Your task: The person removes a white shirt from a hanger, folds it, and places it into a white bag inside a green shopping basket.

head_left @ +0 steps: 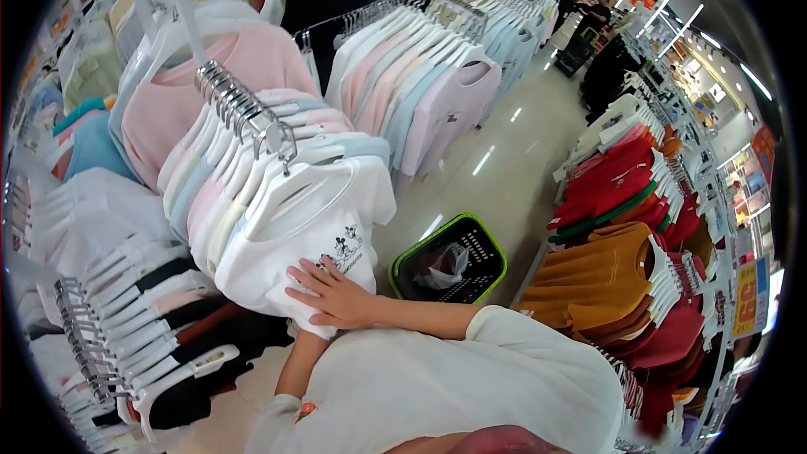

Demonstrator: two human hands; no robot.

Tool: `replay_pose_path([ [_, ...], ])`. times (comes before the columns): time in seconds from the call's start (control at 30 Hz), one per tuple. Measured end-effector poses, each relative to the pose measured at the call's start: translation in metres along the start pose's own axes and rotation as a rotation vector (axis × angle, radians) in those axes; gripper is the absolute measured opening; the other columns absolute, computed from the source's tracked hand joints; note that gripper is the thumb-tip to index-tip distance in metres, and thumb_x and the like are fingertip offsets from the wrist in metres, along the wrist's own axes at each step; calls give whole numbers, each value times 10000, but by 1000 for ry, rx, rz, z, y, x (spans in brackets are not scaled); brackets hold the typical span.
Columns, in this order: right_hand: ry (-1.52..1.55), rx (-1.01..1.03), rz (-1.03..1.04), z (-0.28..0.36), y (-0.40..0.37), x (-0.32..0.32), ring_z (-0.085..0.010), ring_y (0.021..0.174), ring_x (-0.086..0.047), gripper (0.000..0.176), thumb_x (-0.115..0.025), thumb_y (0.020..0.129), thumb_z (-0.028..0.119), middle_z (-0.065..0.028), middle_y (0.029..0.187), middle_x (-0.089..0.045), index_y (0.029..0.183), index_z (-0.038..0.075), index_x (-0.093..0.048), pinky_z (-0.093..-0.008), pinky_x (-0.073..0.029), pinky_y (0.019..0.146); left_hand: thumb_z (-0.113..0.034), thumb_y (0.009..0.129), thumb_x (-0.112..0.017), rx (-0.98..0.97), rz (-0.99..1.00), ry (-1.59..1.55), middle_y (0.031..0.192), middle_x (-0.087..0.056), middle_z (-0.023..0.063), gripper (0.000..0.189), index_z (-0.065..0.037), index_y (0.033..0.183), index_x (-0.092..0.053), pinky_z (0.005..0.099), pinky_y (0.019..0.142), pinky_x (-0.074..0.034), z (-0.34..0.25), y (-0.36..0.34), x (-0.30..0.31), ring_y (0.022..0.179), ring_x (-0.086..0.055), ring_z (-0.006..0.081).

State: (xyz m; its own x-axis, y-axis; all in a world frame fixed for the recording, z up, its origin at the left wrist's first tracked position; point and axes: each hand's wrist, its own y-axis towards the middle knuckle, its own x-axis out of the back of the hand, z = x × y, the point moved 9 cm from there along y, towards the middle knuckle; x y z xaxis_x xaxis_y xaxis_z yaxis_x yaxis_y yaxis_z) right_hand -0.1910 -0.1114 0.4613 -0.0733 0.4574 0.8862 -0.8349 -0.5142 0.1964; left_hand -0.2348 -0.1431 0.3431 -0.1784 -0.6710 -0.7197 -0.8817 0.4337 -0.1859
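Observation:
A white T-shirt [294, 240] with small dark cartoon figures on its chest hangs on a white hanger [277, 181] at the front of a metal rail. Flat on its lower front lies my right hand [336, 296], fingers spread. My left forearm [301, 363] reaches up to the shirt's hem, and the left hand itself is hidden behind the fabric and my right hand. Behind the white shirt, several pastel shirts [197, 193] hang close together on the same rail. Their hooks [244, 109] are bunched along the bar.
A black shopping basket [450, 261] with a green rim stands on the aisle floor, a clear plastic bag inside. Lilac and pastel shirts [445, 113] hang beyond. Dark garments on hangers [181, 353] are at lower left. Mustard shirts [588, 277] line the right side. A person [595, 13] is far down the aisle.

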Motion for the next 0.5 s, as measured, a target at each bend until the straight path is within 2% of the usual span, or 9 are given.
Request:
replay_pose_path([
  [0.07, -18, -68, -17, -19, 3, 9, -411, 1506, -94, 696, -425, 1004, 447, -171, 1646, -109, 1571, 98, -221, -634, -70, 1168, -523, 997, -418, -1, 2, -3, 1567, -358, 117, 714, -87, 1544, -276, 458, 1174, -295, 1, 1, 1, 1420, -364, 326],
  [0.2, -8, -355, -211, -74, -13, 16, -415, 1507, -84, 743, -456, 993, 427, -193, 1645, -83, 1579, 81, -159, -661, -71, 1152, -525, 996, -417, -4, -3, -14, 1567, -357, 116, 715, -88, 1545, -276, 460, 1175, -295, 5, -2, 3, 1420, -364, 328],
  [0.3, 3, -316, -151, -50, -19, 6, -420, 1509, -58, 772, -449, 987, 433, -210, 1643, -63, 1580, 60, -127, -649, -60, 1157, -526, 996, -416, -5, 3, -19, 1568, -357, 116, 715, -89, 1545, -276, 460, 1175, -295, 8, -5, 0, 1420, -364, 329],
  [0.43, 145, -47, -112, 10, -21, 6, -371, 1519, -74, 779, -393, 996, 520, -203, 1639, -94, 1580, 67, -148, -614, -53, 1176, -528, 995, -415, -1, -12, -23, 1568, -357, 116, 716, -90, 1545, -277, 461, 1175, -295, 7, -12, 1, 1420, -363, 330],
  [0.5, 38, -29, -70, 8, -18, 7, -353, 1519, -98, 751, -407, 996, 506, -193, 1636, -122, 1574, 78, -191, -593, -55, 1186, -529, 995, -414, -8, -20, -19, 1568, -357, 116, 717, -91, 1545, -277, 462, 1175, -295, 7, -17, 3, 1420, -363, 331],
])
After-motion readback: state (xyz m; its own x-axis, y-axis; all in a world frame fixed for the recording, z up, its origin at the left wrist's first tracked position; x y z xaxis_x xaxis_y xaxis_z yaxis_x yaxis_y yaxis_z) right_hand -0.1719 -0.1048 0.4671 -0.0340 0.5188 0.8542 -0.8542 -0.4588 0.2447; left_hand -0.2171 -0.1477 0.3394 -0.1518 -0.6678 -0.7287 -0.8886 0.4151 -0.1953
